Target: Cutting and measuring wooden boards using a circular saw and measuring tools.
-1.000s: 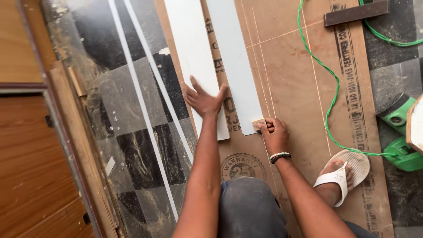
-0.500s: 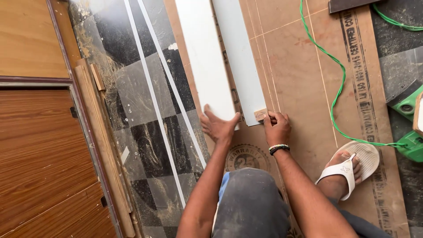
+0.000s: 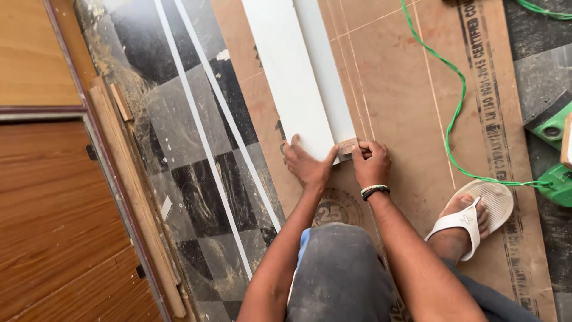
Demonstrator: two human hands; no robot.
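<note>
You had a big brown plywood sheet (image 3: pixel 405 113) flat on the floor beneath you, already scored with pale ruled lines running along its length, so the marking-out looked at least partly done. On it lay two long white laminate strips (image 3: pixel 301 77), side by side and touching, their near ends squared up just ahead of your knee. Two thinner white strips (image 3: pixel 205 131) lay off to your left on the dark checked floor, well apart from the work and seemingly not yet brought in. A green cable (image 3: pixel 456 119) snaked over the sheet to a green power tool (image 3: pixel 557 152) at the right edge, untouched, so I would judge any cutting was still ahead.

Your left hand (image 3: pixel 307 164) was spread flat, fingers wide, pressing the near end of the left strip. Your right hand (image 3: pixel 370 162) was closed narrowly around a small wooden block (image 3: pixel 347 146), butted against the end of the right strip. Aligning looked like the step in hand.
</note>
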